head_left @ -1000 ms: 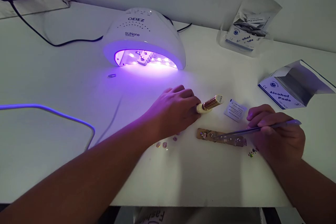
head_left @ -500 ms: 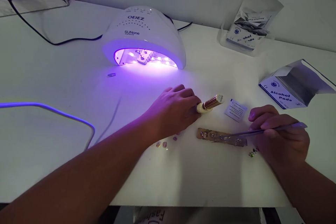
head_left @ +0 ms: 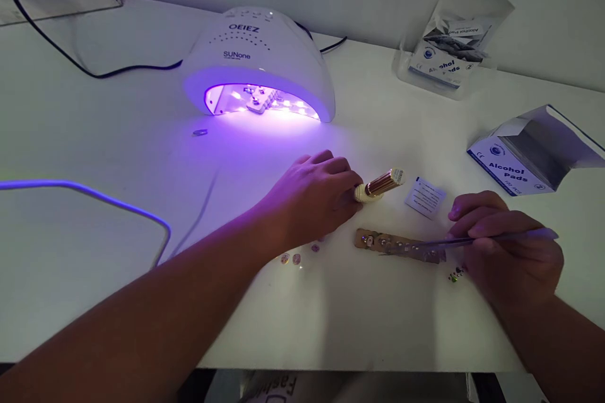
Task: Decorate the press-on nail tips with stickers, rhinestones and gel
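My left hand (head_left: 319, 198) is closed around a nail polish bottle (head_left: 371, 190), pale at the base with a ridged gold cap tilted to the right. Much of the bottle's body is hidden by my fingers. A slim pair of tweezers (head_left: 510, 236) is pinched in my right hand (head_left: 515, 252), pointing left. Its tip reaches over a tan strip (head_left: 363, 239) lying on the table, which carries a row of small shiny pieces. Whether the tip touches them I cannot tell. Tiny green and dark gems (head_left: 456, 274) lie beside my right hand.
A white nail lamp (head_left: 255, 50) glows purple at the back, with a decorated piece (head_left: 259, 101) inside. An alcohol pad packet (head_left: 425, 196), an open alcohol pads box (head_left: 513, 164) and a clear bag (head_left: 449, 44) are at right. Several small round gems (head_left: 297, 259) lie near my left wrist.
My right hand and the tweezers have shifted slightly to the right. My left hand keeps hold of the bottle in nearly the same place.
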Demonstrator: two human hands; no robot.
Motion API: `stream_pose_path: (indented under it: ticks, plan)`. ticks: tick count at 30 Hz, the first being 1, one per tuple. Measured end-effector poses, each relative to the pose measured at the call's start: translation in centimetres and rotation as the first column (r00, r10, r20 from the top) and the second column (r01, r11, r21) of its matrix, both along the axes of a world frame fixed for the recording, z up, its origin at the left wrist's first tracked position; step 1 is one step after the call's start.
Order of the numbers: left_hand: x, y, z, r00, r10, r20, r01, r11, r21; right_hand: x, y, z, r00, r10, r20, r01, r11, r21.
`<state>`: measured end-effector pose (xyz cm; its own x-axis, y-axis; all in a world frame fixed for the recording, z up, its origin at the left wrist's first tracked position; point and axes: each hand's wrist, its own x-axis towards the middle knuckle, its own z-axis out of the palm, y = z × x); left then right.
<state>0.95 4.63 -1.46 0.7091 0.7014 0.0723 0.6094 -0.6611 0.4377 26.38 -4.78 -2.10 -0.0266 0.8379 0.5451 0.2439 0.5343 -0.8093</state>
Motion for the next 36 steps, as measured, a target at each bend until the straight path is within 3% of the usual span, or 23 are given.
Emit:
stream_pose_path:
  ticks: [10, 15, 21, 28, 36]
  plan:
    - [0.0, 0.0, 0.3, 0.998, 0.001, -0.055, -0.003, 1.000, -0.026, -0.4, 0.1, 0.4, 1.000, -0.009, -0.004, 0.009, 0.999, 0.049]
    - [-1.0, -0.7, 2.0, 0.995, 0.099, -0.013, -0.098, 0.994, 0.043, -0.5, 0.1, 0.2, 0.999, -0.050, -0.010, 0.050, 0.999, 0.017]
    - [-1.7, -2.3, 3.6, 0.978, -0.098, -0.185, 0.083, 0.993, -0.086, -0.6, 0.2, 0.1, 0.997, -0.029, -0.077, 0.029, 1.000, -0.006]
    - [-0.6, -3.0, 2.9, 0.932, -0.145, -0.332, 0.120, 0.988, -0.095, -0.6, 0.2, 0.1, 0.996, -0.070, -0.049, 0.069, 0.998, -0.009]
    - [-0.2, -2.9, 1.5, 0.972, -0.160, -0.171, 0.144, 0.984, -0.101, -0.8, 0.3, -0.1, 0.992, -0.124, -0.013, 0.124, 0.992, 0.013]
